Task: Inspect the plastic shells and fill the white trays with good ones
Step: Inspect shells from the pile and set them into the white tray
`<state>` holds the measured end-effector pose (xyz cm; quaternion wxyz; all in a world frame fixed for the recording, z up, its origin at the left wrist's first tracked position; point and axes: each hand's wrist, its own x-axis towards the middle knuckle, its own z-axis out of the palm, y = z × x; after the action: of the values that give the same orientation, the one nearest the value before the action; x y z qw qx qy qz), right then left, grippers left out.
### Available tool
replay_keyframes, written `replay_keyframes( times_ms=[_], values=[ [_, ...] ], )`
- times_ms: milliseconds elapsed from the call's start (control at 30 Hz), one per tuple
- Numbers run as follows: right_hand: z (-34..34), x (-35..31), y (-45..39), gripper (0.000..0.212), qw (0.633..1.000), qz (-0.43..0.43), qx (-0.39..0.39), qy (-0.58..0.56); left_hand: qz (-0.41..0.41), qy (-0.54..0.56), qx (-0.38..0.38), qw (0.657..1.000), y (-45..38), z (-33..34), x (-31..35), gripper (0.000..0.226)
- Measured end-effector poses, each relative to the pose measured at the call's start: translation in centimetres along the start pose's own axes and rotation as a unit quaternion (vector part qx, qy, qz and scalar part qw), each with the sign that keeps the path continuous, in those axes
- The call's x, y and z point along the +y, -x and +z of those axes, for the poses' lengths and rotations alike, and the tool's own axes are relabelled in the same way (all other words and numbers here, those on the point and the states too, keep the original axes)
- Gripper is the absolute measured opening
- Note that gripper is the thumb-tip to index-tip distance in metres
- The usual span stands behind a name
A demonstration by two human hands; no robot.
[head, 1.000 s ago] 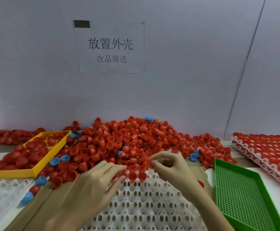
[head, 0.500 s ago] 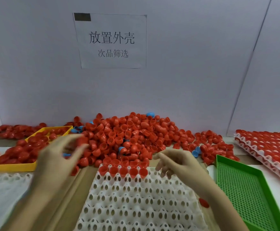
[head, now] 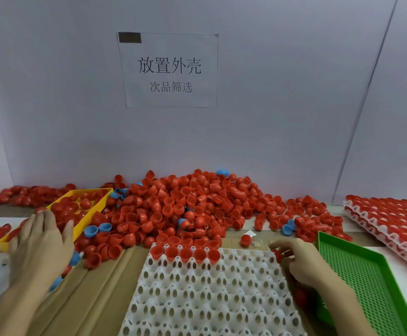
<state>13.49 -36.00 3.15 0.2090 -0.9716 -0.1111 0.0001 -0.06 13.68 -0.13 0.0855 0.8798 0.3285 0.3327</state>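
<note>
Wall sign (head: 171, 71) reads 放置外壳, 次品筛选, above red shells (head: 185, 209).

Head camera looks forward-down, close over worktable (head: 115, 270).

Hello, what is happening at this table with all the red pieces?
A person is sorting plastic shells from a big red pile into a white tray. Only four shells sit in its far row so far. The right hand pinches a red shell at the tray's right edge. The left hand, fingers straight, reaches over the yellow tray that holds more red shells.
</note>
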Motion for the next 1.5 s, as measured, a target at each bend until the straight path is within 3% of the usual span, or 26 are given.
replay_keyframes(
  times_ms=[200,300,400,500,600,700,967,1033,1100,1200,1300,1400,1500],
  values=[
    [0.7,0.5,-0.5,0.032,0.999,0.007,0.045,-0.017,0.051,0.027,0.035,0.998,1.6,-3.2,4.2,0.053],
    [0.5,0.1,-0.5,0.033,0.992,-0.002,0.118,-0.052,0.137,0.107,0.026,0.984,3.3,-4.9,7.7,0.042],
    [-0.1,-1.5,0.0,0.031,0.979,-0.048,0.159,-0.118,0.259,0.214,0.001,0.942,5.8,-6.4,11.4,0.030],
    [-0.7,-4.3,1.2,0.027,0.961,-0.109,0.083,-0.239,0.386,0.240,-0.048,0.890,8.3,-6.3,13.5,0.034],
    [-1.2,-7.3,3.0,0.024,0.918,-0.179,-0.039,-0.351,0.406,0.276,-0.108,0.865,10.2,-5.7,14.5,0.049],
    [-1.1,-9.5,4.6,0.023,0.896,-0.232,-0.111,-0.362,0.407,0.336,-0.159,0.834,11.2,-5.1,15.1,0.060],
    [0.5,-11.1,5.5,0.026,0.895,-0.261,-0.142,-0.334,0.377,0.423,-0.159,0.809,12.1,-4.6,15.8,0.033],
    [0.1,-10.7,5.2,0.031,0.908,-0.256,-0.127,-0.307,0.372,0.398,-0.159,0.824,11.4,-4.7,15.4,0.034],
    [-0.7,-9.5,4.5,0.034,0.924,-0.229,-0.078,-0.296,0.332,0.362,-0.132,0.861,9.8,-5.0,14.5,0.037],
    [-1.8,-6.5,2.9,0.015,0.947,-0.176,0.015,-0.267,0.217,0.316,-0.032,0.923,6.0,-5.3,11.5,0.042],
    [-2.1,-3.6,1.5,0.016,0.968,-0.094,0.102,-0.210,0.122,0.172,0.065,0.975,2.3,-4.7,6.6,0.044],
    [-2.2,-1.4,0.8,0.027,0.981,-0.037,0.133,-0.139,0.061,0.028,0.056,0.996,0.7,-3.0,2.3,0.056],
    [-2.1,-0.1,0.5,0.046,0.993,-0.013,0.090,-0.073,0.066,-0.015,0.024,0.997,0.8,-2.5,1.8,0.062]
  ],
)
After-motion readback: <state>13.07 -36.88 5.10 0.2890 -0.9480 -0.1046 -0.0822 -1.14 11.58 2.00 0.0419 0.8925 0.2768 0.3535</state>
